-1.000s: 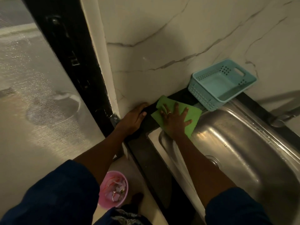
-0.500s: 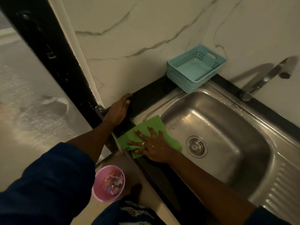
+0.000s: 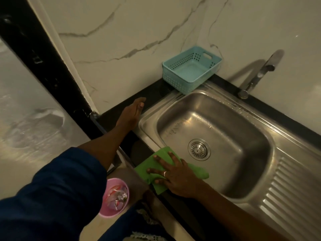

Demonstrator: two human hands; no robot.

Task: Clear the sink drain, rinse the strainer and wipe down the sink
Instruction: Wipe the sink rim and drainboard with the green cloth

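A stainless steel sink [image 3: 243, 174] is set in a black counter, with the round metal strainer [image 3: 199, 149] seated in its drain. My right hand [image 3: 175, 176] lies flat, fingers spread, pressing a green cloth [image 3: 147, 168] onto the sink's front left rim. My left hand [image 3: 132, 113] rests flat on the black counter [image 3: 152, 93] at the sink's left end, holding nothing.
A light blue plastic basket [image 3: 191, 70] stands empty in the back corner against the marble wall. A chrome tap [image 3: 257, 75] rises behind the sink. A pink bin [image 3: 114, 197] with scraps sits on the floor below. The ribbed drainboard [image 3: 295, 188] lies to the right.
My right hand has slid the green cloth from the back left corner near the basket along the left rim to the front rim. The left hand stayed on the counter.
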